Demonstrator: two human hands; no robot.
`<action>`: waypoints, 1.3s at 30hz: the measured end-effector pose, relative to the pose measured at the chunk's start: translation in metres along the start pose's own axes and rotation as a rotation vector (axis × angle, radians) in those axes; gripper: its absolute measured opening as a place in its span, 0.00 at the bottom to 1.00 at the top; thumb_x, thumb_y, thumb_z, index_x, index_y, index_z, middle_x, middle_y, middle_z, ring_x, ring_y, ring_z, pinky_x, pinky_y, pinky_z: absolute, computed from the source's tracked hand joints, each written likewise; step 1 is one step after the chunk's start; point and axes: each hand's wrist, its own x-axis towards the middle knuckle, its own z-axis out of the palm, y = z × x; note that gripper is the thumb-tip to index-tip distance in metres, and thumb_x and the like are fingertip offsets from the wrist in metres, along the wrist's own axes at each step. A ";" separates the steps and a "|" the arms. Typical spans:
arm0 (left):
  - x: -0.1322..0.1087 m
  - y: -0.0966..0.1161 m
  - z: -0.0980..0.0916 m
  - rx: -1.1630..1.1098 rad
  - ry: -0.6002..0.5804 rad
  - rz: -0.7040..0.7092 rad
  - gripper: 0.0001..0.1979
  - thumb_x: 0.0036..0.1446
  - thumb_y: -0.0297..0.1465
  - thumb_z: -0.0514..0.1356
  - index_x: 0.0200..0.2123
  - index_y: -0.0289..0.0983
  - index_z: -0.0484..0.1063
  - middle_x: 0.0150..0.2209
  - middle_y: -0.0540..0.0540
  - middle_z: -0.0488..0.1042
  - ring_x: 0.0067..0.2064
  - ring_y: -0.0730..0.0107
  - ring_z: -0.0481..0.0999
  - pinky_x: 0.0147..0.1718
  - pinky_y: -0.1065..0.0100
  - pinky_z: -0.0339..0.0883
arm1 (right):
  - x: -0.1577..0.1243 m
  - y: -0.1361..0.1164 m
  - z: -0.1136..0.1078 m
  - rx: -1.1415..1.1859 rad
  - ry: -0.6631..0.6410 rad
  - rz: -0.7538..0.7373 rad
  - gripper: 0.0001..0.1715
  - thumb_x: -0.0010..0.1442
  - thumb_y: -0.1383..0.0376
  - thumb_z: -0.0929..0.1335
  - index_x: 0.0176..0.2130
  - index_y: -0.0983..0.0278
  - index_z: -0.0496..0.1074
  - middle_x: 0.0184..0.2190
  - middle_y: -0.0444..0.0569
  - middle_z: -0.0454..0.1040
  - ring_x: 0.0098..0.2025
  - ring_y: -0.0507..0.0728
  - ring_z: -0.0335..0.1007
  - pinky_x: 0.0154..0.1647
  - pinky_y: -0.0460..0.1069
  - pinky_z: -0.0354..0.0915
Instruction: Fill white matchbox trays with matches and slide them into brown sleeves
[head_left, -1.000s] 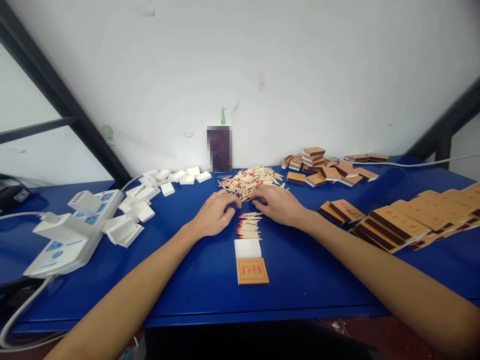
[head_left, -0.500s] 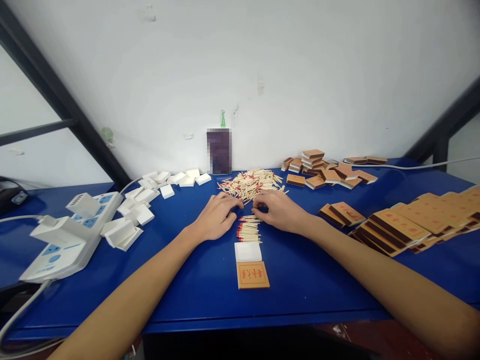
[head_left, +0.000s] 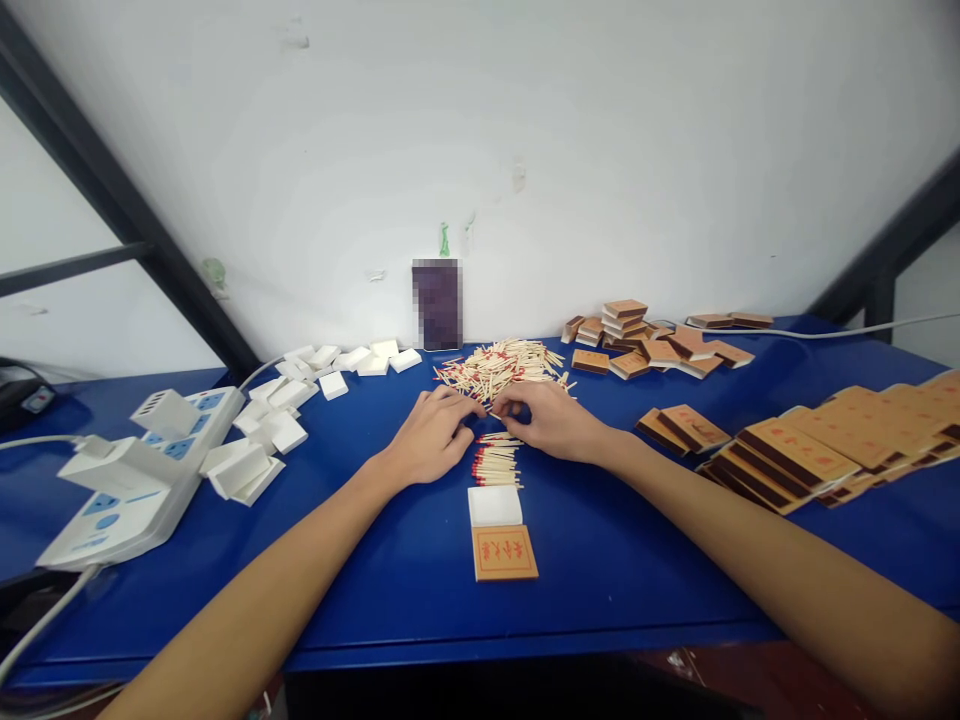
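A heap of loose red-tipped matches (head_left: 502, 368) lies in the middle of the blue table. At its near edge my right hand (head_left: 553, 420) is closed in a pinch, apparently on a match (head_left: 492, 409), mostly hidden by the fingers. Opposite it, my left hand (head_left: 431, 430) rests with the index finger stretched toward that match and the thumb apart. Just below the hands is a row of matches (head_left: 495, 466) laid side by side, heads to the left. Closer to me sits a white tray (head_left: 494, 506), partly inside an orange matchbox sleeve (head_left: 505, 553).
White matchbox trays (head_left: 274, 405) lie scattered at left, beside a white power strip (head_left: 176, 455) with plugs and cables. Orange matchboxes are heaped at back right (head_left: 660, 352) and lined up in overlapping rows (head_left: 802, 450) at right. A blurred dark panel (head_left: 438, 305) stands against the wall.
My right hand has shifted slightly left, its fingertips now closer to my left index finger. The left hand has hardly moved.
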 end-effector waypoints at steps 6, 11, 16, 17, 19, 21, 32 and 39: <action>0.000 -0.001 0.001 -0.009 0.006 0.017 0.17 0.57 0.25 0.50 0.46 0.38 0.72 0.45 0.44 0.76 0.51 0.56 0.67 0.49 0.54 0.59 | 0.001 -0.001 0.000 -0.040 0.023 0.053 0.13 0.58 0.73 0.64 0.38 0.63 0.77 0.31 0.46 0.77 0.34 0.54 0.70 0.37 0.48 0.62; 0.000 0.000 0.000 -0.041 -0.011 0.059 0.17 0.56 0.24 0.50 0.46 0.38 0.72 0.45 0.45 0.76 0.50 0.58 0.67 0.50 0.55 0.60 | 0.002 0.007 0.004 -0.200 -0.012 -0.054 0.19 0.62 0.74 0.61 0.43 0.64 0.78 0.36 0.52 0.75 0.41 0.57 0.69 0.45 0.52 0.62; 0.000 0.000 -0.001 -0.091 -0.045 0.106 0.19 0.55 0.22 0.49 0.47 0.38 0.72 0.45 0.45 0.75 0.51 0.60 0.67 0.53 0.56 0.60 | 0.003 0.009 0.008 -0.182 -0.032 -0.080 0.18 0.61 0.74 0.63 0.42 0.64 0.79 0.36 0.52 0.75 0.41 0.58 0.69 0.45 0.52 0.64; 0.000 -0.001 -0.001 -0.104 -0.050 0.109 0.19 0.55 0.22 0.49 0.47 0.39 0.72 0.45 0.45 0.75 0.52 0.60 0.67 0.54 0.56 0.61 | 0.003 0.009 0.008 -0.178 -0.032 -0.076 0.17 0.60 0.75 0.63 0.41 0.64 0.79 0.35 0.52 0.75 0.41 0.58 0.70 0.45 0.52 0.64; -0.001 -0.001 -0.001 -0.129 -0.054 0.112 0.20 0.55 0.22 0.49 0.47 0.39 0.73 0.46 0.45 0.75 0.53 0.61 0.67 0.55 0.57 0.61 | 0.003 0.007 0.007 -0.175 -0.028 -0.070 0.17 0.59 0.76 0.63 0.39 0.64 0.79 0.35 0.51 0.75 0.41 0.57 0.70 0.45 0.52 0.64; -0.001 -0.001 -0.001 -0.150 -0.052 0.109 0.20 0.55 0.22 0.49 0.47 0.39 0.73 0.46 0.45 0.75 0.53 0.61 0.67 0.56 0.57 0.60 | 0.003 0.005 0.006 -0.176 -0.025 -0.070 0.16 0.59 0.76 0.63 0.37 0.64 0.79 0.34 0.51 0.75 0.40 0.57 0.70 0.45 0.52 0.64; -0.001 0.000 -0.003 -0.134 -0.050 0.160 0.19 0.55 0.21 0.48 0.46 0.38 0.72 0.45 0.45 0.76 0.50 0.61 0.68 0.52 0.58 0.61 | -0.003 0.006 -0.005 -0.155 -0.056 -0.134 0.14 0.57 0.75 0.64 0.35 0.64 0.79 0.36 0.51 0.79 0.40 0.57 0.73 0.44 0.53 0.66; -0.001 -0.002 0.000 -0.027 0.087 0.045 0.16 0.57 0.22 0.48 0.43 0.38 0.73 0.43 0.47 0.77 0.47 0.60 0.70 0.47 0.58 0.61 | -0.009 0.006 -0.015 -0.110 -0.128 -0.157 0.10 0.60 0.70 0.66 0.33 0.64 0.78 0.35 0.50 0.79 0.37 0.56 0.74 0.40 0.51 0.66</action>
